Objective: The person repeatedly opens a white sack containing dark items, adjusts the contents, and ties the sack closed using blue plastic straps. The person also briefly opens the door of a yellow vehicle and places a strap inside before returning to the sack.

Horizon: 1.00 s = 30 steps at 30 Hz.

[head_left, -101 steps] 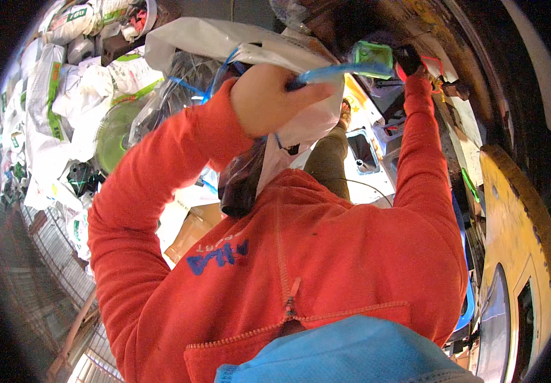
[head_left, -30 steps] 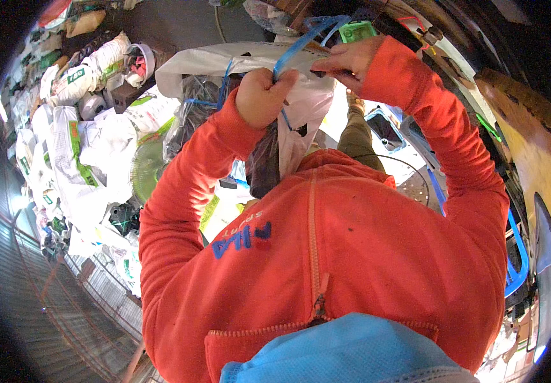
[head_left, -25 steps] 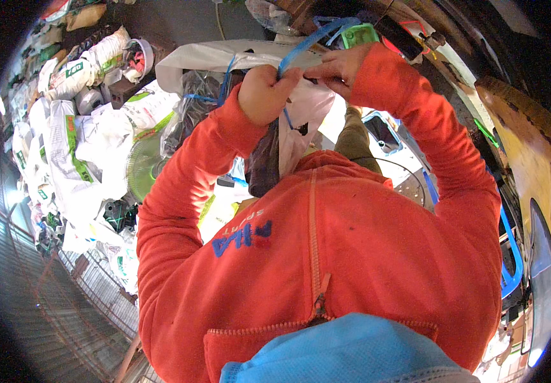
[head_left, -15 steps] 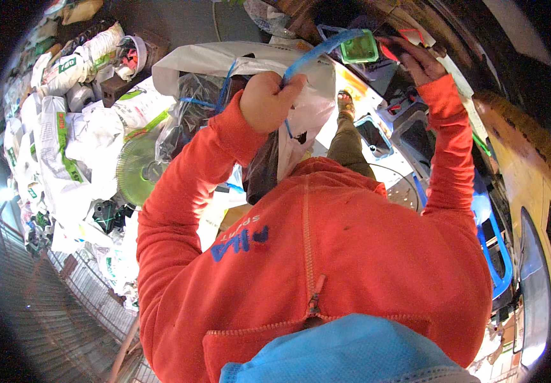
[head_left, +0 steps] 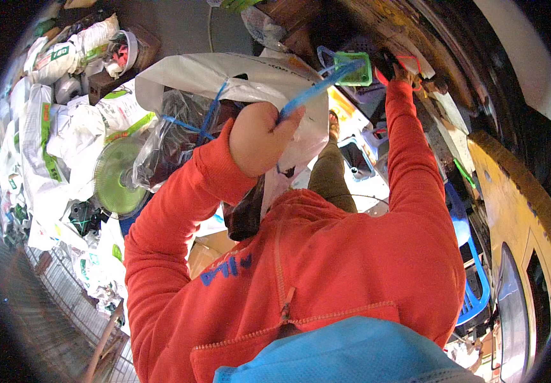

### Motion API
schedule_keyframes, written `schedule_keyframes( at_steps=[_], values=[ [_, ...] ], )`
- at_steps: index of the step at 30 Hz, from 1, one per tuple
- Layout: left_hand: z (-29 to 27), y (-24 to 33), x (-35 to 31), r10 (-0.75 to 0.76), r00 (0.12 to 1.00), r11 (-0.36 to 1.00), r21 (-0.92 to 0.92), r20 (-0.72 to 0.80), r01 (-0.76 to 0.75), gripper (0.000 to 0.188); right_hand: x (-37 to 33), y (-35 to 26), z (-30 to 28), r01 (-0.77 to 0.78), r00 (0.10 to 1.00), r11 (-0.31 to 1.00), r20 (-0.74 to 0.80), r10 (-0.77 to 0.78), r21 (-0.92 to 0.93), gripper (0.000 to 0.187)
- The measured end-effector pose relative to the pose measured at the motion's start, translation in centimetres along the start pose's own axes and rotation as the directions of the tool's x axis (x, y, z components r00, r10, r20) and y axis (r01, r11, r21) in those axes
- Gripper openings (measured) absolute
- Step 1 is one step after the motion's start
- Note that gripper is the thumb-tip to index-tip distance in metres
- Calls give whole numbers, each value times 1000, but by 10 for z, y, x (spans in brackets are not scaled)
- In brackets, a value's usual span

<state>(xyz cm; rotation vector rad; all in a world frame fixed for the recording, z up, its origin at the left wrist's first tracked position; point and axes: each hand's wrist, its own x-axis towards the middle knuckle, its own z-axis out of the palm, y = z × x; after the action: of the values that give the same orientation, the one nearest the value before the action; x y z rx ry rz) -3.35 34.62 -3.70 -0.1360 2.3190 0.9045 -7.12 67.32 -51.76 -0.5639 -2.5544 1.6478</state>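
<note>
My left hand [head_left: 259, 139] is closed around a flat blue plastic strip [head_left: 317, 96], which sticks out to the upper right, its far end in front of a green plastic basket [head_left: 359, 78]. Below and left of the hand is a white sack [head_left: 192, 67] with a clear plastic bag [head_left: 172, 131] of dark contents, crossed by blue ties [head_left: 213, 112]. With the arm stretched out, my right hand [head_left: 403, 75] reaches beside the basket, at a red curved thing [head_left: 381, 78]. Shadow hides its fingers, so I cannot see whether they grip it.
White sacks [head_left: 65, 127] are heaped on the left, beside a round green fan-like grille [head_left: 121, 177]. A blue plastic chair [head_left: 476, 287] stands at the right, near a yellow-brown panel [head_left: 511, 191]. Dark wooden planks [head_left: 441, 38] border the upper right.
My right hand has moved inward and farther out, to the red thing beside the basket. My left hand still holds the blue strip. The view has shifted, so the scene sits lower.
</note>
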Motion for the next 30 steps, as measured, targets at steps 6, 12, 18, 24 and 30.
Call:
schedule_keyframes(
  at_steps=[6,12,18,24,30],
  values=[
    [-2,1,1,34,999,999,-31,14,-33,54,-46,-181,-14,-65,998,941,-16,64,-332,47],
    [-9,9,-21,364,931,914,207,-40,-349,33,-141,-428,-91,690,550,666,394,-736,282,37],
    [-49,-3,-83,529,847,839,-113,-60,-532,25,-173,-535,-136,571,480,766,637,-604,296,13],
    [-59,-95,-158,327,914,708,-578,-241,-405,18,-129,-551,-193,579,418,777,727,-544,249,12],
    [-36,-139,-178,66,808,-224,-798,-586,-560,21,-96,-618,-225,559,457,829,835,-307,-2,16]
  ],
)
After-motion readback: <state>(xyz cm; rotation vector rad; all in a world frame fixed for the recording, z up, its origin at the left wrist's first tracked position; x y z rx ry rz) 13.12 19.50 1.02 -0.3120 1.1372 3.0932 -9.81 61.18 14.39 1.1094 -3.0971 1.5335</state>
